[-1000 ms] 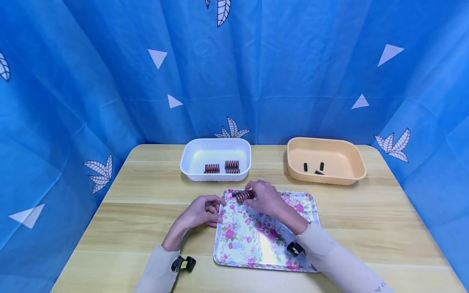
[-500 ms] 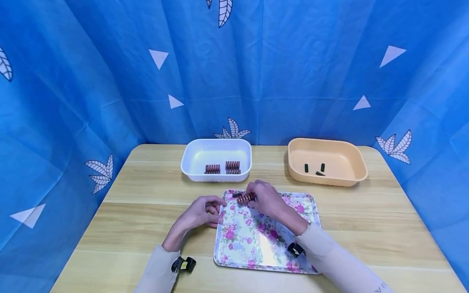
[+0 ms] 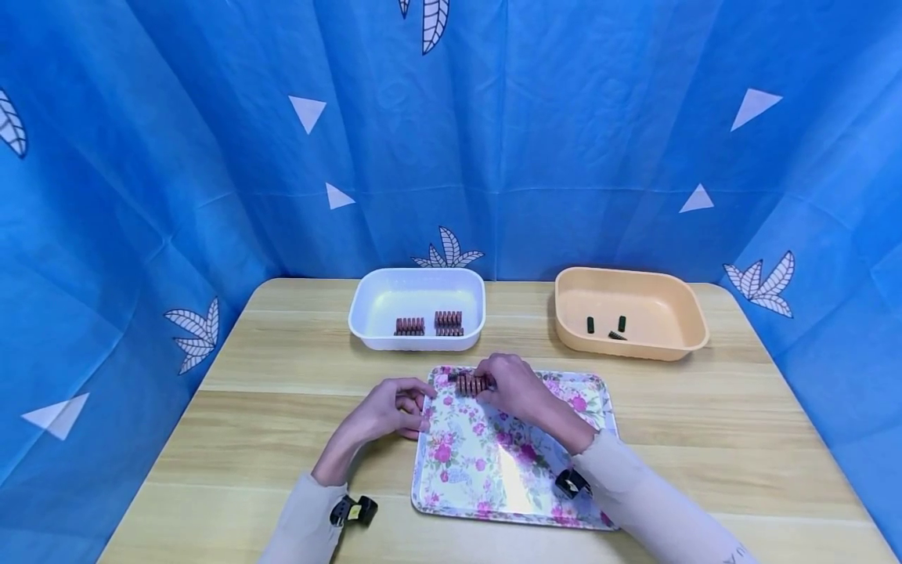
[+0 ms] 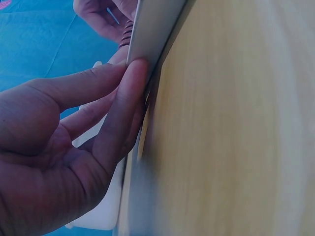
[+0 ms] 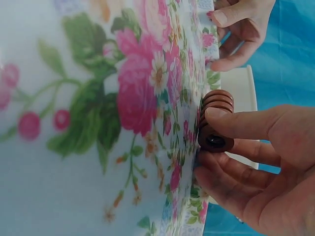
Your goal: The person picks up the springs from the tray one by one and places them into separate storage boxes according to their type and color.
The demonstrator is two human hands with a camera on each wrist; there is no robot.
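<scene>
A brown coil spring (image 3: 470, 385) lies on its side near the far left corner of the flowered tray (image 3: 465, 470). My right hand (image 3: 513, 384) holds it between thumb and fingers; in the right wrist view, the thumb presses on the spring's coils (image 5: 216, 115) and its hollow end faces the camera. Just behind it on the tray sits a smaller dark spring (image 3: 453, 377), partly hidden. My left hand (image 3: 391, 409) pinches the tray's left rim, and the left wrist view has its fingertips meeting at the tray edge (image 4: 155, 34).
Behind the tray stands a white bin (image 3: 373, 301) with several brown springs (image 3: 448, 319) in it. Farther right, an orange bin (image 3: 655, 301) contains 3 dark green springs (image 3: 590, 324). A blue curtain (image 3: 564, 157) hangs around the wooden table (image 3: 254, 439).
The brown spring in my right hand has turned from a slant to lie roughly level, parallel to the tray's far edge. My left hand has stayed at the rim.
</scene>
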